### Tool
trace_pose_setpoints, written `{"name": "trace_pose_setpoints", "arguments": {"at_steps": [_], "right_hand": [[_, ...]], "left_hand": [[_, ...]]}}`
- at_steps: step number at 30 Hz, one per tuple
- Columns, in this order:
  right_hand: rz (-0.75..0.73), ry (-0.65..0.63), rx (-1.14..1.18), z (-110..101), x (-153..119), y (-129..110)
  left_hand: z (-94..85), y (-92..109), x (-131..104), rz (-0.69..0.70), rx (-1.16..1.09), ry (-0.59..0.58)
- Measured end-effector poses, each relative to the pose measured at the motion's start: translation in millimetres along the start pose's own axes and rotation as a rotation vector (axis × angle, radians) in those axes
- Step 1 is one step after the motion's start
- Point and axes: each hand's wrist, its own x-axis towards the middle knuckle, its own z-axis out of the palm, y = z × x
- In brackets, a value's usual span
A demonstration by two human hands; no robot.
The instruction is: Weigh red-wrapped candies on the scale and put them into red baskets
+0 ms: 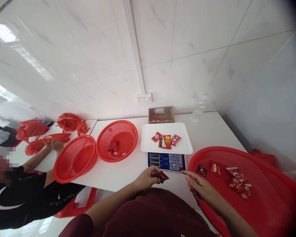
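Observation:
In front of my body, my left hand [148,177] pinches a small red candy packet [163,176]. My right hand [199,186] is beside the rim of the large red basket [268,184], its index finger stretched toward the keypad of the scale [166,161]. A dark red packet [195,197] shows under its curled fingers, partly hidden. On the scale's white tray [145,138] lie a larger red-and-yellow packet [165,142] and two smaller red packets, one on each side. Several red packets [240,179] are inside the large basket.
Left of the scale, a red basket [134,135] contains several packets, with another red basket [92,144] beside it. Behind the scale are a cardboard box [172,115] and a clear bottle [199,108]. A co-worker's hands [55,144] are near red plastic bags [67,121].

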Motion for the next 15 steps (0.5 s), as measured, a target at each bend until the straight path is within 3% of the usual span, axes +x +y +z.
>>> {"name": "trace_pose_setpoints", "arguments": {"at_steps": [6, 10, 15], "right_hand": [[0.131, 0.255, -0.472, -40.6, 7.1, 28.9], [0.221, 0.245, -0.647, -53.6, 17.7, 55.7], [0.170, 0.243, -0.692, -55.3, 24.6, 90.5]], "left_hand": [[-15.9, 1.3, -7.1, -0.114, -0.083, 0.128], [-23.8, 2.9, -5.2, -0.162, -0.167, 0.173], [-28.0, -0.2, -4.4, -0.137, -0.150, 0.193]]}}
